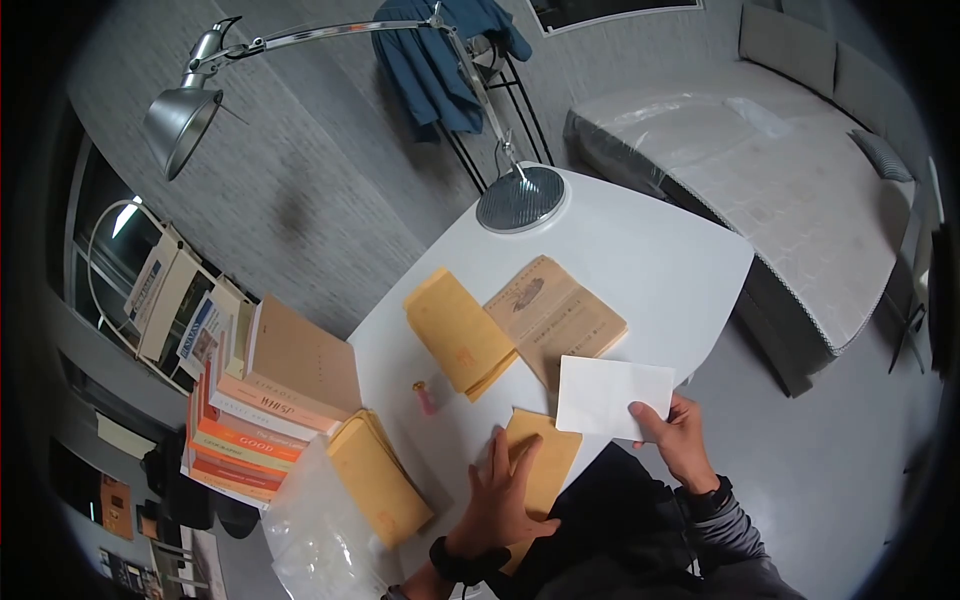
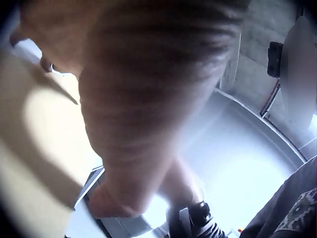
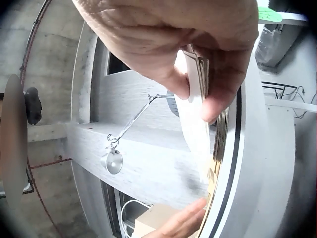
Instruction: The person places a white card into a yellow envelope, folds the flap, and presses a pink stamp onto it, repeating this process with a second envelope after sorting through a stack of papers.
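One white-faced paper item (image 1: 600, 395), likely light, bendable and best held by its four o'clock corner, is pinched there in the right hand's (image 1: 682, 445) fingers; the left hand (image 1: 500, 500), fingers spread, touches the yellow envelope (image 1: 548, 465) at the six o'clock edge of the worktop (image 1: 680, 270).

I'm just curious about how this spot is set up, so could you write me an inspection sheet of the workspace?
Surface: white table, lamp near its far end.
Things in hand: white paper; envelope.
Clutter: more envelopes, brown booklet, small pink item, books, clear plastic.
Hands: right hand pinches the paper; left hand rests on the envelope, fingers spread.
Cables: thin wires away from the hands, in the right wrist view.
Surroundings: bed, blue garment on a rack.
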Available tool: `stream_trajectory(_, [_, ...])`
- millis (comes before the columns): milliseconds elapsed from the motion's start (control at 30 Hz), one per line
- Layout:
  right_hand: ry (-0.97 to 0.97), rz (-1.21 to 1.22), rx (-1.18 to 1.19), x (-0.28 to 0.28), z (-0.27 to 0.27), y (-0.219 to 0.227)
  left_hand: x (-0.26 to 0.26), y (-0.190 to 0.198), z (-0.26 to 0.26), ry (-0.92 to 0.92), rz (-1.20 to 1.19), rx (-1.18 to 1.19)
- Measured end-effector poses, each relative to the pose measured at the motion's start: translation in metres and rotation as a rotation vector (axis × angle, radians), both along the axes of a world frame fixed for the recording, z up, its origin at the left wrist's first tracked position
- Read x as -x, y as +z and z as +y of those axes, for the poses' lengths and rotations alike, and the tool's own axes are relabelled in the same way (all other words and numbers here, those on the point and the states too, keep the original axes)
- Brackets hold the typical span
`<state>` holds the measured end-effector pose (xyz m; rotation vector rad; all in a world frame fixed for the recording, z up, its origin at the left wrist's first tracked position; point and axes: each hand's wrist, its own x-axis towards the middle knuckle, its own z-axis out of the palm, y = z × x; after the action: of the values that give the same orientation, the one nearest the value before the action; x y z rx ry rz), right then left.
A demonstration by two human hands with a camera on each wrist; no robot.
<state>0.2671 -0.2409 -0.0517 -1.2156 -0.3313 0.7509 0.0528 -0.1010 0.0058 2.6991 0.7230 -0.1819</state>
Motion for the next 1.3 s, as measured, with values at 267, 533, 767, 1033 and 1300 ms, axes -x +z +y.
stream_trajectory(267, [-0.001, -0.090, 0.052, -0.001, -0.004, 0.003, -0.001, -0.019, -0.007, 0.195, -0.184, -0.094])
stream_trajectory(533, [0.027, -0.182, 0.094, -0.006, -0.005, 0.012, -0.001, -0.011, -0.005, 0.288, -0.113, -0.009])
stream_trajectory(767, [0.057, -0.306, 0.121, -0.010, -0.006, 0.019, 0.006, -0.016, -0.004, 0.227, -0.168, -0.132])
stream_trajectory(1033, [0.098, -0.505, 0.192, -0.014, -0.004, 0.025, -0.005, -0.018, -0.002, 0.279, -0.113, -0.086])
stream_trajectory(1300, [0.195, -0.226, 0.158, -0.014, -0.002, 0.035, -0.005, -0.023, 0.002, 0.207, -0.158, -0.213])
